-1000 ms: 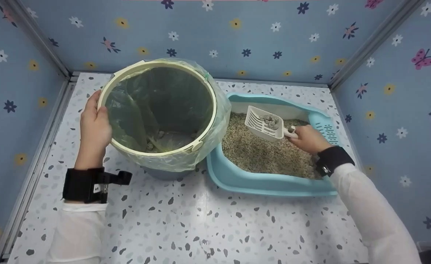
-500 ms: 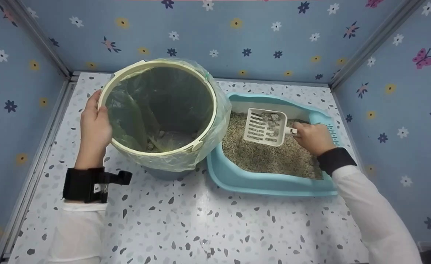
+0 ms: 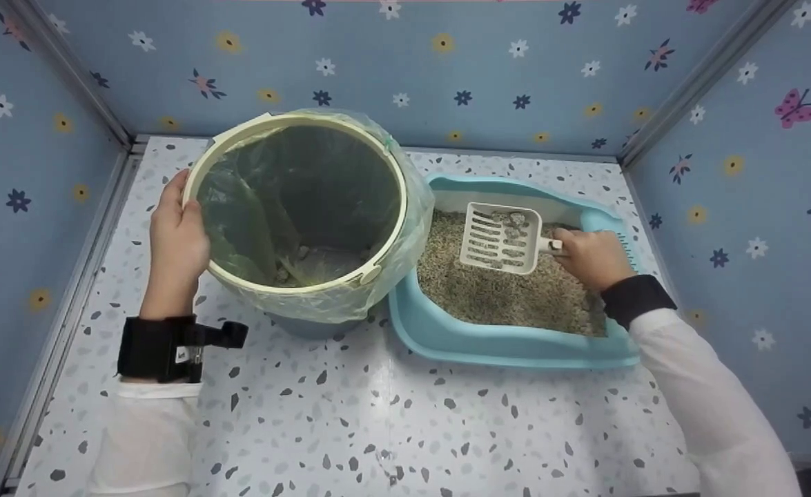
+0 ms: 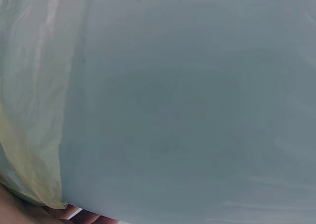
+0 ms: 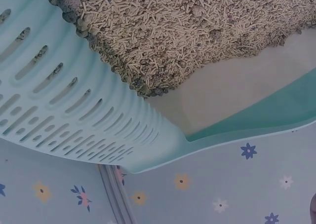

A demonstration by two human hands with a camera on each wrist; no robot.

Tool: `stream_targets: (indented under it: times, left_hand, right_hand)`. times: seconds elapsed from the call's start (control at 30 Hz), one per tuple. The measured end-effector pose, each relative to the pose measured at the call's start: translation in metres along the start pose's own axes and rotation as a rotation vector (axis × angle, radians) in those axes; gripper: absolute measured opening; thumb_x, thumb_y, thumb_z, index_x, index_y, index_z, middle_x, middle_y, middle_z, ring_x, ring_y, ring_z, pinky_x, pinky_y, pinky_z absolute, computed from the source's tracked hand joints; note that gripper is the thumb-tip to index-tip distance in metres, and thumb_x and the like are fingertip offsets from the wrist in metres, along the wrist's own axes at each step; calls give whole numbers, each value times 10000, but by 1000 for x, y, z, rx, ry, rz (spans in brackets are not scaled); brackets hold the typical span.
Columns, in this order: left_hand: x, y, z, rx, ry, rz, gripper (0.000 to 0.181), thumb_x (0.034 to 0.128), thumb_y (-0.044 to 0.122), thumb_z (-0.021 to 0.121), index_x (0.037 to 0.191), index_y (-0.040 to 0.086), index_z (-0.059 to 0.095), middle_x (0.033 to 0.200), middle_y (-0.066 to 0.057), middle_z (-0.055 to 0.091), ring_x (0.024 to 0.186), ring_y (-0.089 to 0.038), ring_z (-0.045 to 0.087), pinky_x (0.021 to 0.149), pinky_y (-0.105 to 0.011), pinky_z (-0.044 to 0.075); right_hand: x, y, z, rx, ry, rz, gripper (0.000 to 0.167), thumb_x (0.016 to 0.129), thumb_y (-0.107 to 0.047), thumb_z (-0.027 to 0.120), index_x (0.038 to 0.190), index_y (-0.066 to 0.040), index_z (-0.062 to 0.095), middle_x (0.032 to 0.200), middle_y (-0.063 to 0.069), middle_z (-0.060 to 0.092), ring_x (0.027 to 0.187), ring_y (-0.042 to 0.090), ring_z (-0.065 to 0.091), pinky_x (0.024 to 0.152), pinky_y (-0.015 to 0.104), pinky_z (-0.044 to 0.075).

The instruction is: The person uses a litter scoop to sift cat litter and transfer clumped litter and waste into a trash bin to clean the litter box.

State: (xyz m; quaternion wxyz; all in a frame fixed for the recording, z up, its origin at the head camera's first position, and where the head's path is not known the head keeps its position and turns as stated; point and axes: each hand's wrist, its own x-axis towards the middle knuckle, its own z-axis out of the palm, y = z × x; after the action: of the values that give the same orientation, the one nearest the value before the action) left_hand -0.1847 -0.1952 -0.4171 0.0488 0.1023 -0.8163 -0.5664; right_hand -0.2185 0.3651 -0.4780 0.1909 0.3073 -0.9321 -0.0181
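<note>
In the head view my left hand (image 3: 179,238) grips the rim of a grey trash bin (image 3: 317,326) lined with a translucent yellow bag (image 3: 415,207). In the left wrist view, fingertips (image 4: 86,216) show under the bin's wall (image 4: 173,110). My right hand (image 3: 593,259) holds a white slotted litter scoop (image 3: 501,238) by its handle, over the litter (image 3: 502,300) in a blue litter box (image 3: 509,345). A few grey clumps (image 3: 515,222) lie on the scoop, mostly at its back right. The right wrist view shows litter (image 5: 163,31) and the box's slotted end (image 5: 74,115), not the scoop.
Bin and box stand side by side on a speckled white surface (image 3: 322,428). Some clumps (image 3: 284,275) lie at the bottom of the bag. Blue flowered panels (image 3: 391,69) enclose the back and both sides.
The scoop has turned from a tilt to face up more flatly, and its clumps have spread over the slots. My right hand has shifted slightly right. The left hand and bin stay put.
</note>
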Motion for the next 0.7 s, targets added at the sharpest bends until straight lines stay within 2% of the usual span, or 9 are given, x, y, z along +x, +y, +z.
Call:
stream_targets:
  times: [0.17,0.37,0.5,0.7]
  left_hand:
    - [-1,1,1,-11,4,4,496,1031,136,185,1523,103,130,1560,-122,180,1412,-252,214,1136,-425,235]
    - [-1,3,1,3,19,6,494,1032,131,201,1523,108,150,1551,-128,209,1403,-254,235,1132,-428,244]
    - [-1,2,2,14,28,17,491,1032,126,208,1520,102,166,1545,-136,224,1401,-258,241,1134,-426,239]
    - [-3,2,1,7,28,26,488,1032,128,204,1517,81,167,1546,-142,218,1402,-266,235,1137,-426,232]
  right_hand:
    - [7,2,-12,4,-39,-3,244,725,-130,788,795,-48,569,581,89,608,429,248,489,382,403,385]
    - [26,7,-34,10,-52,-59,248,750,-106,764,787,-44,527,561,90,581,420,241,501,371,388,383]
    - [47,7,-53,29,-51,-87,215,754,-81,733,779,-45,523,537,84,556,403,217,458,369,363,357]
    - [86,0,-83,22,13,-156,208,790,-97,677,714,-66,486,492,43,438,406,183,353,377,328,285]
